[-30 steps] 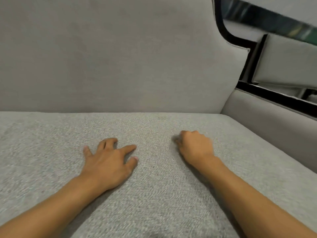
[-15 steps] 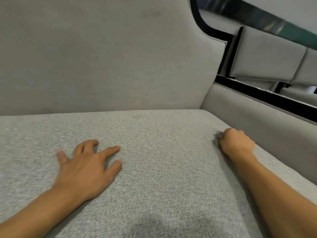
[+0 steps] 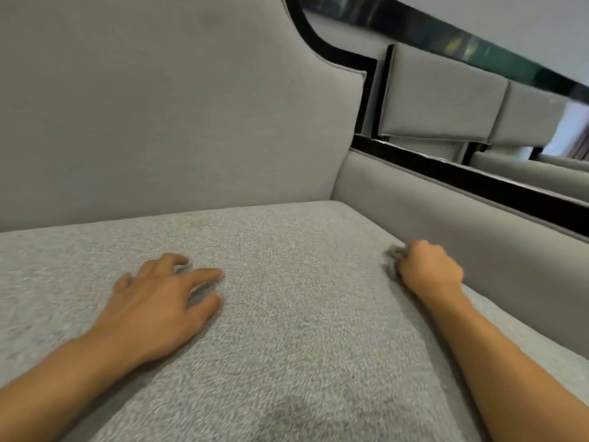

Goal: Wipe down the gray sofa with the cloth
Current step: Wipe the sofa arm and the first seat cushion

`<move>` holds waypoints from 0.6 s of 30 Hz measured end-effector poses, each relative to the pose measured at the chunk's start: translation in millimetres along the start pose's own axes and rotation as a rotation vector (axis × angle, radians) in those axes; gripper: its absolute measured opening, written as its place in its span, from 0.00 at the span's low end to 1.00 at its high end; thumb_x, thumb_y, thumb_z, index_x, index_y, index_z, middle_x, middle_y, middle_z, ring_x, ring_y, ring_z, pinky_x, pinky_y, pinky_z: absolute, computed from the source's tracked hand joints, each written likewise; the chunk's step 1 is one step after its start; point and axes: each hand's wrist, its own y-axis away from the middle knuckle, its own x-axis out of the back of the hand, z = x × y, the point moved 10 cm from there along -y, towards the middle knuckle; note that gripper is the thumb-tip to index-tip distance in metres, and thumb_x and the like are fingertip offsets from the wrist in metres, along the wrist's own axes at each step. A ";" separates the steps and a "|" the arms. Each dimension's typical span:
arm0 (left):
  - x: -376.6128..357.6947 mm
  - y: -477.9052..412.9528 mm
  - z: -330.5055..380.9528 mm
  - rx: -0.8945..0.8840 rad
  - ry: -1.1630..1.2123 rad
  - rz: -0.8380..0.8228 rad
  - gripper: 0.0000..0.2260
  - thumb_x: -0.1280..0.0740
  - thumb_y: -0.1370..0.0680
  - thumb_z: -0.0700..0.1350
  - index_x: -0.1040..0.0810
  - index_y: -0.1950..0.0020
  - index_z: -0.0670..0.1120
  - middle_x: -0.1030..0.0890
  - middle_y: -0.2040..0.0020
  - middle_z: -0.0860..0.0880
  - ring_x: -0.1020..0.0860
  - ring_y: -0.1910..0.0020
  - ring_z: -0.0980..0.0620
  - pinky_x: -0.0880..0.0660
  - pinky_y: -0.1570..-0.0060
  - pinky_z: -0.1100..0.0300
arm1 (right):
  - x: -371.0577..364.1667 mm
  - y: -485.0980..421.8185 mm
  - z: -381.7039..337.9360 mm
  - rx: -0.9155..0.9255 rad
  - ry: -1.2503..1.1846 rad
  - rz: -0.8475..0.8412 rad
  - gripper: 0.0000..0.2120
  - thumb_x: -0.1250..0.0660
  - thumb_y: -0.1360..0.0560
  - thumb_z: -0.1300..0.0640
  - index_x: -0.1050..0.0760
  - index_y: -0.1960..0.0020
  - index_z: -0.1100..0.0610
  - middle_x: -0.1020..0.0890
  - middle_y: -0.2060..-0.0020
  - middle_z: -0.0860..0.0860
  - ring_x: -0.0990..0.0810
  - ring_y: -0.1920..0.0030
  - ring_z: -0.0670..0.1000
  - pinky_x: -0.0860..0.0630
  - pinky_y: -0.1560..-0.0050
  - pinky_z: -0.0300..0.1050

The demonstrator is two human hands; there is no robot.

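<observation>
Left hand [image 3: 159,309] lies splayed, released, at 9 o'clock on the gray sofa [image 3: 302,260]; right hand [image 3: 428,269], clenched at 3 o'clock seemingly round a barely visible cloth [image 3: 393,252], may snag it against the armrest [image 3: 471,215].

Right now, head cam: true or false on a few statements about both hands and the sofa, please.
1. The left hand lies flat on the seat cushion, fingers spread. True.
2. The right hand is open and flat. False: its fingers are curled round a bit of gray cloth.
3. The right hand is beside the armrest. True.
4. The left hand touches the backrest. False: it rests on the seat, apart from the backrest.
</observation>
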 end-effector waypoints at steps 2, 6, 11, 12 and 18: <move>-8.8 -14.4 15.9 -0.004 0.033 -0.030 0.28 0.49 0.23 0.74 0.38 0.23 0.71 0.39 0.21 0.53 0.38 0.23 0.50 0.40 0.25 0.37 | -0.7 1.7 -9.2 -0.002 -0.056 -0.024 0.12 0.37 0.20 0.50 0.22 0.48 0.58 0.19 0.51 0.59 0.21 0.55 0.62 0.27 0.57 0.50; -19.5 -33.8 30.9 0.001 0.052 -0.037 0.26 0.46 0.21 0.72 0.38 0.24 0.71 0.40 0.21 0.52 0.41 0.22 0.49 0.45 0.26 0.32 | -6.6 48.9 -134.9 0.450 -0.222 -0.142 0.11 0.36 0.19 0.45 0.20 0.48 0.51 0.18 0.50 0.51 0.20 0.49 0.57 0.27 0.54 0.48; -23.6 -25.3 28.6 0.000 0.079 0.005 0.25 0.48 0.21 0.71 0.38 0.23 0.71 0.41 0.20 0.52 0.44 0.20 0.50 0.52 0.23 0.33 | -19.4 11.1 -141.7 0.389 -0.186 -0.111 0.21 0.36 0.23 0.36 0.20 0.48 0.53 0.17 0.45 0.56 0.19 0.45 0.60 0.25 0.50 0.51; -23.6 -23.6 27.0 0.007 0.078 0.017 0.25 0.47 0.21 0.71 0.38 0.24 0.71 0.41 0.20 0.52 0.44 0.21 0.50 0.53 0.24 0.32 | -20.8 -5.4 -122.4 0.245 -0.196 -0.080 0.22 0.36 0.23 0.36 0.20 0.47 0.55 0.17 0.44 0.58 0.19 0.45 0.61 0.25 0.49 0.52; -10.9 -24.2 25.3 -0.042 0.213 -0.061 0.26 0.39 0.23 0.68 0.32 0.25 0.68 0.36 0.24 0.50 0.40 0.23 0.48 0.51 0.24 0.33 | -31.6 21.2 -223.3 0.233 -0.245 -0.124 0.17 0.38 0.19 0.46 0.21 0.38 0.55 0.20 0.39 0.61 0.21 0.40 0.64 0.25 0.43 0.53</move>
